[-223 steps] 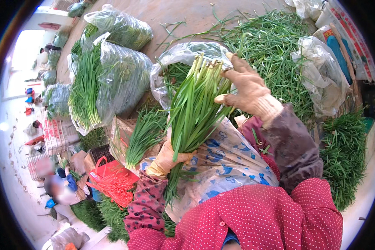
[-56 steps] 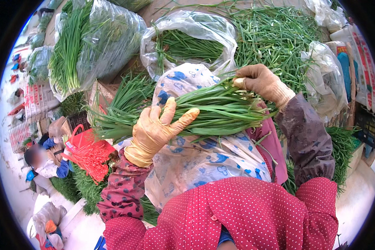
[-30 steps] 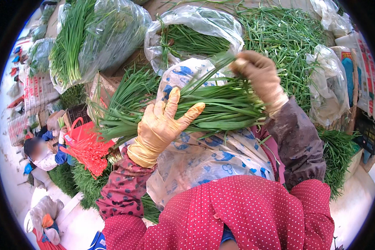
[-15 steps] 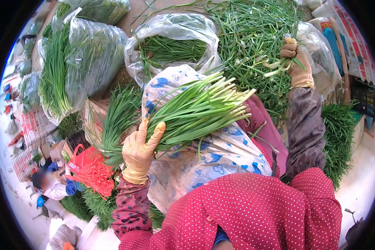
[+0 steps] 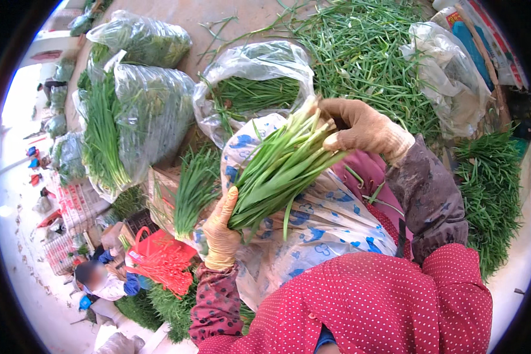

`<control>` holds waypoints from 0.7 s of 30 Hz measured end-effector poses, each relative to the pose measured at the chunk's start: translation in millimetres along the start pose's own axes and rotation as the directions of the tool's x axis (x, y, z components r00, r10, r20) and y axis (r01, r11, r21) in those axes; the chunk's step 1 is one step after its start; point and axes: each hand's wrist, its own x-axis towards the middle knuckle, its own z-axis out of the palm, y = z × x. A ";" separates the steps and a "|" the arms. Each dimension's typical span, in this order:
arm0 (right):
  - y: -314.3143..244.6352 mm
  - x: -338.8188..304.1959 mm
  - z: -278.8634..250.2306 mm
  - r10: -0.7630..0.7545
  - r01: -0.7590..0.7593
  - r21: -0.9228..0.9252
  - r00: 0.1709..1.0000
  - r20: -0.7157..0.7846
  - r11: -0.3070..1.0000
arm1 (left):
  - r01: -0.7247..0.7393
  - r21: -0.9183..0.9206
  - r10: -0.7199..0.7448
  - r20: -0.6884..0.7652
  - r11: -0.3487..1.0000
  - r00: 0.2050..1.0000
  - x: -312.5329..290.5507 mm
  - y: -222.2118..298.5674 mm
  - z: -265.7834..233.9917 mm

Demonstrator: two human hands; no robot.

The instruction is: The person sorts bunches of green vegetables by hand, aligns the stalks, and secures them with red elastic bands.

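A bunch of garlic chives lies slantwise over my lap, pale stem ends toward the far right, green leaves toward me. In a yellowish glove, my left hand is closed round the leafy end, the thumb pointing up. My right hand, in a brown glove, curls round the pale stem ends with thumb and fingers. Its fingertips are partly hidden behind the stems. Under the bunch spreads a white cloth with blue prints. Beside my left hand rests another bunch of chives.
Ahead stands an open clear plastic bag with greens inside. Filled bags stand at the left. A large heap of loose leaves covers the far right. A red bag with red ties lies lower left, near another person.
My right hand has come from the far right heap to the stem ends; the loose stems it held no longer show apart. The bunch in my left hand has turned more upright.
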 end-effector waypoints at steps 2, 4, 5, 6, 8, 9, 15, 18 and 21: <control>-7.3 5.7 0.1 0.015 -0.022 0.048 0.991 0.136 0.999 | 0.130 -0.085 -0.128 0.030 0.988 0.991 1.1 9.4 -4.1; -14.3 5.5 5.2 -0.093 0.093 0.008 0.990 0.106 0.996 | 0.243 -0.111 -0.237 0.068 0.964 0.969 0.2 17.6 -7.3; -19.3 7.1 9.0 -0.103 0.092 0.076 0.984 0.143 0.993 | 0.277 -0.141 -0.269 0.076 0.950 0.960 -1.3 17.9 -7.8; -23.2 9.9 12.3 -0.114 0.088 0.143 0.977 0.180 0.986 | 0.311 -0.172 -0.300 0.085 0.935 0.950 -1.8 17.0 -9.2; -26.2 10.5 6.9 0.002 -0.007 0.022 0.976 0.218 1.000 | 0.309 -0.159 -0.298 0.089 0.938 0.950 -0.8 18.7 -9.3; -28.1 11.6 3.8 0.061 -0.053 -0.040 0.971 0.231 0.998 | 0.301 -0.164 -0.290 0.086 0.939 0.953 0.2 18.2 -8.9; -19.3 21.9 4.9 0.059 -0.062 -0.235 0.998 -0.021 0.970 | 0.250 -0.103 -0.241 0.094 0.963 0.966 -1.8 15.2 -10.1; -19.8 22.4 11.3 0.101 -0.195 -0.305 0.949 -0.298 0.932 | 0.242 -0.039 -0.237 0.109 0.969 0.965 1.2 21.5 -9.8; -31.3 29.5 2.1 -0.142 0.132 -0.055 0.866 -0.479 0.990 | 0.320 -0.188 -0.296 0.145 0.928 0.944 -4.4 16.9 -7.9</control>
